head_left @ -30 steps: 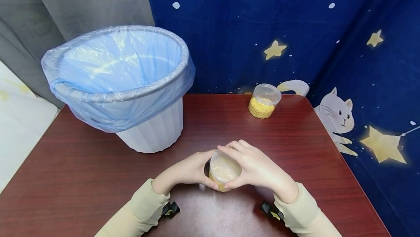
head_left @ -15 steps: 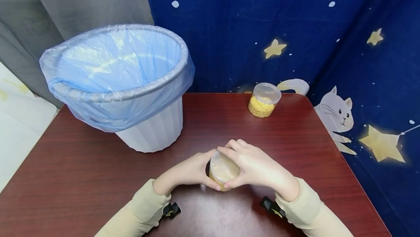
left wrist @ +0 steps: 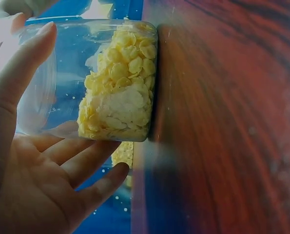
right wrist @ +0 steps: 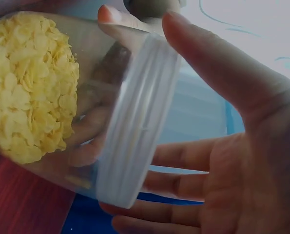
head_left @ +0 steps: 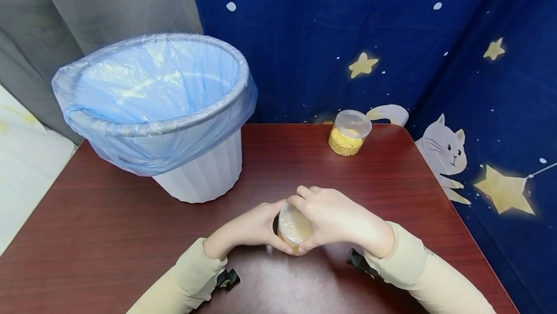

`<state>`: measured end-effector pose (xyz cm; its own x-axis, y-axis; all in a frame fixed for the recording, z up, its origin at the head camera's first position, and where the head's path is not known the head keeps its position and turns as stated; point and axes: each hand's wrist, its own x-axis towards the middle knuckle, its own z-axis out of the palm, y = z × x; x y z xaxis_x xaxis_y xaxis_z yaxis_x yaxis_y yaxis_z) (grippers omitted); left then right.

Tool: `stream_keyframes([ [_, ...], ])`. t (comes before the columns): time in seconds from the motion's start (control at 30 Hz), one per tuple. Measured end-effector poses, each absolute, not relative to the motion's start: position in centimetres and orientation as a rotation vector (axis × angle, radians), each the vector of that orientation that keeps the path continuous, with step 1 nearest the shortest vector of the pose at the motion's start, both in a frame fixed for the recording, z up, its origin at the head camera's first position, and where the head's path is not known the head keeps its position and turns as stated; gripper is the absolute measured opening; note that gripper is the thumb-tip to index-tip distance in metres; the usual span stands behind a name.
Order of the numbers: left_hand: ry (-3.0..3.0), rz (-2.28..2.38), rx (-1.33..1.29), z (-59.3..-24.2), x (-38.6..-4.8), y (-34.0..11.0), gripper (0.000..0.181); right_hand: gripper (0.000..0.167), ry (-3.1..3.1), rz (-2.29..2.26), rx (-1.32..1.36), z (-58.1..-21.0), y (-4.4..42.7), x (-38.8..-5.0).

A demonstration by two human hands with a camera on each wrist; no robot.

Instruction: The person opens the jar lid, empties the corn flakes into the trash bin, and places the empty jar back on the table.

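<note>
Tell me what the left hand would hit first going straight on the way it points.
First the jar, which the left hand holds between thumb and fingers. Beyond it, the right hand looks next in line, though depth there is hard to judge.

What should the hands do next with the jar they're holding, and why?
Probably a small twist of the lid by the right hand, with the left hand keeping the jar steady: the lid is on, the right thumb and fingers are around it, and the left hand grips the clear side.
</note>
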<state>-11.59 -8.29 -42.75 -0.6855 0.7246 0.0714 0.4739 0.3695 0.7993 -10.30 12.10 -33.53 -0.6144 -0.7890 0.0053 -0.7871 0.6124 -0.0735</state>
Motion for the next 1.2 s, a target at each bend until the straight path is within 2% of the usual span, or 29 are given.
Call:
stream_keyframes([
  [0.27,2.331,1.226,1.050,-42.7,-11.7,-8.3,0.082,0.074,2.742,-0.037,-1.414,-33.2,11.7,-10.8],
  [0.4,2.300,1.254,1.051,-42.7,-11.9,-8.3,0.079,0.074,2.714,-0.049,-1.460,-33.3,11.8,-11.1],
  [0.63,2.284,1.222,1.053,-43.1,-12.2,-8.0,0.085,0.077,2.692,-0.046,-1.536,-33.5,12.1,-11.4],
  [0.87,2.320,1.163,1.093,-43.0,-12.7,-7.7,0.076,0.080,2.705,-0.049,-1.571,-33.5,12.3,-11.5],
  [1.2,2.383,1.083,1.144,-42.9,-13.2,-7.6,0.075,0.080,2.710,-0.049,-1.649,-33.9,12.7,-11.6],
])
